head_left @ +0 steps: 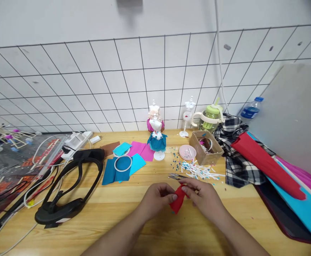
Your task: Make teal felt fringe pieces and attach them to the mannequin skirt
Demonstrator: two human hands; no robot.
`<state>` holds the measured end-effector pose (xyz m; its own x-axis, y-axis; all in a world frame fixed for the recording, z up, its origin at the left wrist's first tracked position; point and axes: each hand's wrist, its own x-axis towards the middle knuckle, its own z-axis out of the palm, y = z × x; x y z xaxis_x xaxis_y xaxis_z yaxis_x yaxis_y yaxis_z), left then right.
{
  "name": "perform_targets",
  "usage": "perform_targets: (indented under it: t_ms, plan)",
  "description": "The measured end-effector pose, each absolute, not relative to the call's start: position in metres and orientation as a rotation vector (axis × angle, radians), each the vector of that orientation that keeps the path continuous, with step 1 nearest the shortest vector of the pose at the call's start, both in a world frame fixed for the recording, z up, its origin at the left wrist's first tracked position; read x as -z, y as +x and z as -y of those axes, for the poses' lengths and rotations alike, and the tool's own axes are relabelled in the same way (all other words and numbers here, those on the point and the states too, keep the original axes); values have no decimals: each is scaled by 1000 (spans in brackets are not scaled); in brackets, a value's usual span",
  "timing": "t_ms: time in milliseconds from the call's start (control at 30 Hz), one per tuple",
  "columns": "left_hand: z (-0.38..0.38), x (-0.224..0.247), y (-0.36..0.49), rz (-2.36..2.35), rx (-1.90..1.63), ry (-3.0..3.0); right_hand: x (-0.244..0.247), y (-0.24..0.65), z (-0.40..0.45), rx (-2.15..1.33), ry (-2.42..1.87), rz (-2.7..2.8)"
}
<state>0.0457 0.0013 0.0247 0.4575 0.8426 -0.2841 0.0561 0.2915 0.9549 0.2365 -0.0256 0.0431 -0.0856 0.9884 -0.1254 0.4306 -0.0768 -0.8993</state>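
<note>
Between my two hands is a small piece of red crepe paper (177, 204), gathered narrow at the top and flaring lower down. My left hand (159, 199) pinches its left side between thumb and fingers. On the other side, my right hand (202, 195) grips the top edge. Just beyond them lie scissors (177, 176), partly hidden by my right hand, beside a heap of white paper strips (200, 170). Farther back stands a mini dress form (157, 137) with a teal paper skirt, in front of another with a pink skirt. A third, mostly white form (188, 112) stands to the right.
Teal, blue and pink paper pieces (141, 150) and tape rolls (123, 163) lie left of centre. A black headset strap (64, 199) and cables occupy the left. A pink dish (187, 152), cardboard box (207, 147), green-lidded cup (211, 117) and red paper roll (268, 165) are right.
</note>
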Motion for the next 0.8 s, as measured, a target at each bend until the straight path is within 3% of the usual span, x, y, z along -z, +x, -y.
perform_targets:
  t_ms: [333, 433, 567, 800]
  plan:
    - [-3, -22, 38, -1143, -759, 1437, -49, 254, 29, -1440, -1440, 1643]
    - [2, -21, 33, -1097, -686, 1816, -74, 286, 7, -959, -1590, 1567]
    - [9, -15, 32, -707, -309, 2302, -100, 336, -40, -105, -1849, 1519]
    - [-4, 3, 37, -1014, -275, 2471, -64, 367, -88, 272, -1828, 1948]
